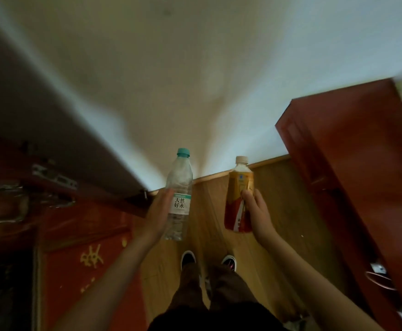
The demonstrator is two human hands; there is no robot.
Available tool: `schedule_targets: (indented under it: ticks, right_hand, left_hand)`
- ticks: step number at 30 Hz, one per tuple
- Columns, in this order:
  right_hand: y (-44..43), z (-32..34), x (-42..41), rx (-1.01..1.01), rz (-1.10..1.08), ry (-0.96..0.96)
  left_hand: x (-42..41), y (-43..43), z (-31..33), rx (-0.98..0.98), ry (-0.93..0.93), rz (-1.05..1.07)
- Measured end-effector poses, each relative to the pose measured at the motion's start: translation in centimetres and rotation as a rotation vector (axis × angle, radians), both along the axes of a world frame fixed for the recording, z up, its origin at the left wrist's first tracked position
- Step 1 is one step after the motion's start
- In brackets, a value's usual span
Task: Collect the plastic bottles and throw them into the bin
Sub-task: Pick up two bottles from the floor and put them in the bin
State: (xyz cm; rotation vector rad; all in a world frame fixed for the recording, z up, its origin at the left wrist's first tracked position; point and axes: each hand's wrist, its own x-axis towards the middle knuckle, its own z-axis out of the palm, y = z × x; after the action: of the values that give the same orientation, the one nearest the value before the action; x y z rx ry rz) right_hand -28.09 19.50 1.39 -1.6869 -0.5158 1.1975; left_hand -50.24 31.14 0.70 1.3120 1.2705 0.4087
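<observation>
Item 1: clear plastic water bottle with teal cap (pixel 178 194), centre frame, upright, gripped at the label by the left hand (pixel 156 216), fingers wrapped behind. Appears empty: probably light, thin-walled, crushable.

Item 2: amber plastic drink bottle with white cap (pixel 239 199), centre-right, clasped mid-body by the right hand (pixel 258 216). Label likely slippery; mid-body suits it.

Bin: not visible.

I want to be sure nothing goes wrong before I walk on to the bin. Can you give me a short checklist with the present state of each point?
1. Left hand holds the clear bottle: ok.
2. Right hand holds the orange bottle: ok.
3. Both caps on: ok.
4. Bin in view: not ok, none visible.
5. Floor ahead of the shoes free: ok.
6. More bottles left to collect: cannot tell.
</observation>
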Motion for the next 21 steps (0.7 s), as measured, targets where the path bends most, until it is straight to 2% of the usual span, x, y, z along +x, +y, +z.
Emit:
schedule_targets:
  ticks: [3, 7, 10, 13, 18, 21]
  right_hand:
    - [-1.5, 2.7, -0.8, 0.035, -0.005, -0.053]
    - [-4.5, 2.4, -0.5, -0.001, 0.015, -0.074]
    - [-5.8, 1.4, 0.6, -0.031, 0.067, -0.074]
    - [-6.2, 0.5, 1.8, -0.046, 0.176, -0.088]
    - [-5.5, 0.1, 4.2, -0.044, 0.413, -0.084]
    - [-5.3, -0.1, 4.4, -0.034, 0.611, -0.105]
  left_hand:
    - [-2.3, -1.6, 3.2, 0.076, -0.001, 0.031]
    - [-5.1, -5.3, 2.9, 0.106, 0.058, 0.176]
    - [-6.1, -8.2, 1.3, -0.024, 0.138, 0.295]
    - [-6.2, -11.5, 0.4, -0.095, 0.04, 0.41]
    - [-4.6, -18.3, 2.1, -0.023, 0.012, 0.703]
    - [-3.5, -23.2, 2.3, -0.083, -0.052, 0.913]
